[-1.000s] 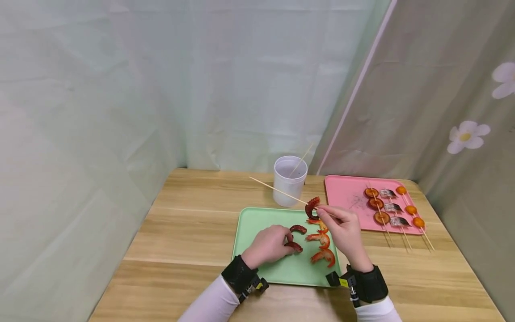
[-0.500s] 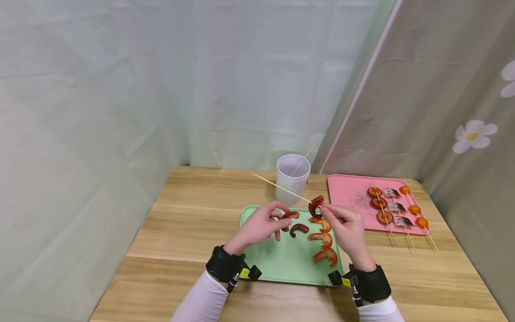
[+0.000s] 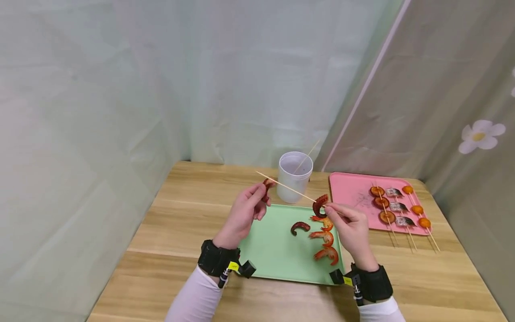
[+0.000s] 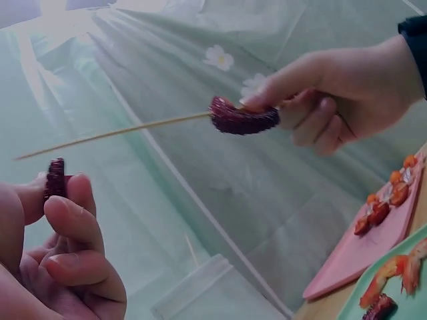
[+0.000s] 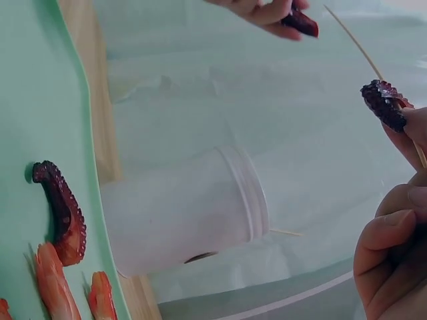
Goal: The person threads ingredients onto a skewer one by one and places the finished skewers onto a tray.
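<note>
My right hand (image 3: pixel 349 228) pinches a wooden skewer (image 3: pixel 287 187) near a dark red octopus tentacle (image 3: pixel 320 206) threaded on it. The skewer's bare tip points left and away. Between thumb and fingers my left hand (image 3: pixel 241 214) pinches a second octopus tentacle (image 4: pixel 55 180). In the left wrist view that piece is just below the skewer's tip, seemingly apart from it. Another curled tentacle (image 5: pixel 61 212) lies on the green tray (image 3: pixel 273 264), beside several orange shrimp (image 3: pixel 322 237) in a column.
A white plastic cup (image 3: pixel 295 179) with a thin stick in it stands behind the green tray. At the right, a pink tray (image 3: pixel 350 192) bears several finished skewers (image 3: pixel 396 208) whose handles overhang its front edge. Curtains (image 3: pixel 257 80) hang behind the wooden table (image 3: pixel 161 241).
My left hand has picked a tentacle off the green tray and lifted it up and left toward the skewer's tip. The right hand keeps its hold on the skewer, nearly still.
</note>
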Motion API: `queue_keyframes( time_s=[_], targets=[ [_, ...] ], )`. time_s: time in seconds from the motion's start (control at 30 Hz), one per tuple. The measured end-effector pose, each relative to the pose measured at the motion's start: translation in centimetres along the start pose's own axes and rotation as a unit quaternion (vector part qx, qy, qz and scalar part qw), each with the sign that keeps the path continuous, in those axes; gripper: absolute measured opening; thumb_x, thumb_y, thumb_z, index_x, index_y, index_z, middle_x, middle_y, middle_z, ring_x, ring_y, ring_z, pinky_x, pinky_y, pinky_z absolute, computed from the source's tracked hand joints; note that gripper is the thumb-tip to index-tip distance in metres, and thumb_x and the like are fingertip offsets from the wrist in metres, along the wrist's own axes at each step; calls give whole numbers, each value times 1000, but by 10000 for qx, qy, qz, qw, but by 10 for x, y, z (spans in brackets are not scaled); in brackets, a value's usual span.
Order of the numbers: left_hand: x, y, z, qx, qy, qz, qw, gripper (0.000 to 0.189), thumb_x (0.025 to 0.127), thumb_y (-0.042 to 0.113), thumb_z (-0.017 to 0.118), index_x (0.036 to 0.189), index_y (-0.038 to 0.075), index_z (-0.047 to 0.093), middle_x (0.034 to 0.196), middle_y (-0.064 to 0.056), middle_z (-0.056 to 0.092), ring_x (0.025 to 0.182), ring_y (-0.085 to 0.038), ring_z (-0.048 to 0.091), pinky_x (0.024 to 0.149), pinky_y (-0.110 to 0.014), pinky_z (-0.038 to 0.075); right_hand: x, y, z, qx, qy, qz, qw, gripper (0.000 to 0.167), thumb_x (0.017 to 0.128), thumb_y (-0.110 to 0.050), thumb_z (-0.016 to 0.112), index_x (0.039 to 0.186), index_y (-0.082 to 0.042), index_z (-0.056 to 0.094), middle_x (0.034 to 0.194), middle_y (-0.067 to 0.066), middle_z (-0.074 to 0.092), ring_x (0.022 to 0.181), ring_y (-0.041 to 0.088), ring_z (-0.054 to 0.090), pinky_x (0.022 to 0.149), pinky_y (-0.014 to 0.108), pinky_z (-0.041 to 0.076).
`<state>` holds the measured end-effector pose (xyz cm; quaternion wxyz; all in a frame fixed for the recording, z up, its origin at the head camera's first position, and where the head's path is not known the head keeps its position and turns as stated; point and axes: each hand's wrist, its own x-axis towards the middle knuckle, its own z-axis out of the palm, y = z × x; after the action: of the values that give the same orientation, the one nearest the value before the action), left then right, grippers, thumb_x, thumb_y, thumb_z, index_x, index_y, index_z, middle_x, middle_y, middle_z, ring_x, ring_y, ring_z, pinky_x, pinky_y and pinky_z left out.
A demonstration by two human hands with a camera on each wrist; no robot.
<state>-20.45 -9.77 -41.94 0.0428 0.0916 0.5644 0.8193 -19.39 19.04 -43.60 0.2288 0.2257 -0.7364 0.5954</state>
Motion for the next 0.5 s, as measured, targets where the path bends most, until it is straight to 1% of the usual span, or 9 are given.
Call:
queue_keyframes(
  time_s=[0.07, 0.1, 0.17, 0.23, 0.3, 0.4, 0.47, 0.5],
  targets=[
    [-2, 3, 0, -119, 110, 7, 9999, 28, 115, 30, 52, 121, 13, 74, 78, 0, 60, 49, -7, 44, 47, -20, 29, -1, 0, -2, 44, 24, 29, 10000, 20, 91, 22, 68, 105, 13, 78, 102, -12, 78, 72, -1, 67, 67, 12, 52],
    [-3, 3, -1, -164, 183, 8, 9997, 30, 115, 31, 51, 121, 13, 74, 77, 0, 60, 49, -6, 44, 47, -20, 29, -2, 1, -3, 55, 37, 45, 10000, 20, 91, 22, 68, 105, 13, 78, 103, -12, 78, 76, 0, 70, 69, 13, 54],
    [-3, 4, -1, -192, 371, 10, 9991, 32, 115, 34, 52, 115, 12, 75, 75, 1, 61, 48, -6, 44, 47, -20, 29, -2, 1, -5, 74, 39, 41, 10000, 20, 91, 22, 68, 105, 13, 78, 103, -11, 78, 78, 1, 72, 70, 13, 55],
    [-3, 5, -2, -242, 596, -11, 9979, 33, 115, 36, 52, 107, 14, 76, 73, 2, 62, 47, -6, 44, 47, -20, 30, -3, 1, -7, 24, 36, -16, 10000, 20, 90, 23, 69, 105, 13, 78, 102, -11, 78, 75, -1, 70, 68, 13, 54],
    [-2, 5, -3, -333, 790, -4, 9963, 33, 114, 36, 53, 104, 16, 77, 72, 2, 63, 46, -6, 44, 46, -20, 30, -3, 2, -8, -34, 33, -114, 9999, 20, 88, 23, 70, 103, 13, 79, 100, -11, 78, 70, -3, 66, 64, 11, 51],
    [-1, 6, -5, -459, 969, 67, 9942, 31, 114, 35, 54, 108, 19, 80, 73, 1, 63, 45, -6, 45, 46, -19, 32, -2, 2, -10, -162, 9, -234, 9996, 20, 87, 23, 72, 101, 11, 79, 98, -10, 78, 66, -3, 61, 61, 11, 47],
    [0, 6, -6, -478, 1019, 114, 9936, 31, 114, 35, 54, 111, 19, 80, 73, 0, 64, 45, -6, 45, 45, -18, 33, -1, 3, -11, -241, -6, -283, 9993, 20, 86, 22, 73, 100, 10, 80, 96, -9, 78, 61, -2, 56, 57, 12, 43],
    [1, 5, -6, -469, 1034, 134, 9934, 31, 114, 36, 54, 112, 19, 80, 73, 0, 64, 45, -7, 46, 45, -19, 33, -1, 4, -12, -298, -17, -303, 9991, 21, 85, 22, 73, 100, 9, 81, 95, -8, 78, 61, -1, 56, 56, 14, 44]
  ],
)
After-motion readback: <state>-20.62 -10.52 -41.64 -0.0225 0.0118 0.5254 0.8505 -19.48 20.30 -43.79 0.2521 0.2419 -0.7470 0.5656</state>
